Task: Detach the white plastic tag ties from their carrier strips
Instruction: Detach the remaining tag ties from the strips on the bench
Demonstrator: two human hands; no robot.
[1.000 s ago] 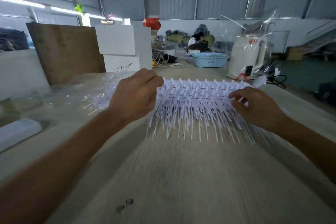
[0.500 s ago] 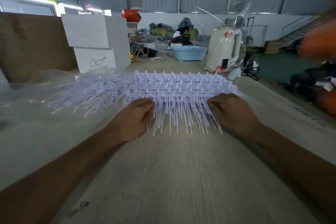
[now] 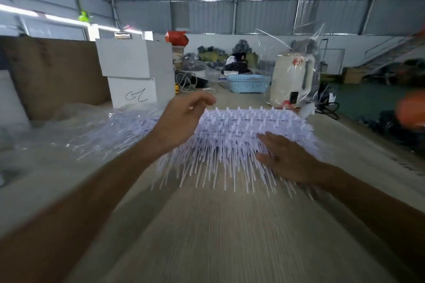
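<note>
A thick stack of white plastic tag ties on carrier strips (image 3: 243, 135) lies on the wooden table (image 3: 230, 225), with the thin tie ends pointing toward me. My left hand (image 3: 181, 119) hovers over the stack's left end, fingers loosely curled and holding nothing. Flat on the stack's right part rests my right hand (image 3: 285, 158), its fingers straight. Further left, a loose pile of white ties (image 3: 110, 131) lies on clear plastic.
Two stacked white boxes (image 3: 135, 73) and a brown board (image 3: 53, 73) stand at the back left. A blue basket (image 3: 247, 84) and a cream kettle in clear wrap (image 3: 291, 80) stand behind the stack. The table's right edge drops off near my right arm.
My left hand has lifted off the stack's near left edge and moved up and farther back. My right hand has opened flat onto the ties.
</note>
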